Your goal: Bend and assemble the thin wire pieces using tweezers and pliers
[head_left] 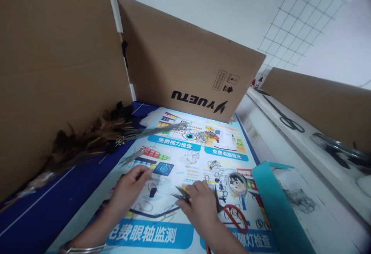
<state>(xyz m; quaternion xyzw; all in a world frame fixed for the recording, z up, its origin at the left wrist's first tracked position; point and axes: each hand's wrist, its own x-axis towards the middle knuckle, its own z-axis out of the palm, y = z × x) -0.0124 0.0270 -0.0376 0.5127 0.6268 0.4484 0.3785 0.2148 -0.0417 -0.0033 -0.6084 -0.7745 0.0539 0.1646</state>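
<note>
My left hand (133, 183) is raised over the printed sheet, thumb and fingers pinched together. Whatever the pinch holds, if anything, is too small to make out. My right hand (203, 205) is wrapped round a pair of pliers (180, 194), whose thin pointed jaws stick out to the left towards my left hand. A red handle end shows below my right wrist. Just right of that hand lie scissors with red handles (237, 218), their blades partly hidden. Small wire loops (215, 165) and dark bits are scattered beyond my right hand.
Thin metal wires (156, 130) lie in a bundle at the back, beside brown feathers (95, 130) on the left. Cardboard panels (185, 49) stand behind and left. A teal box edge (278, 207) borders the right, with a wire pile (300, 200) beyond it.
</note>
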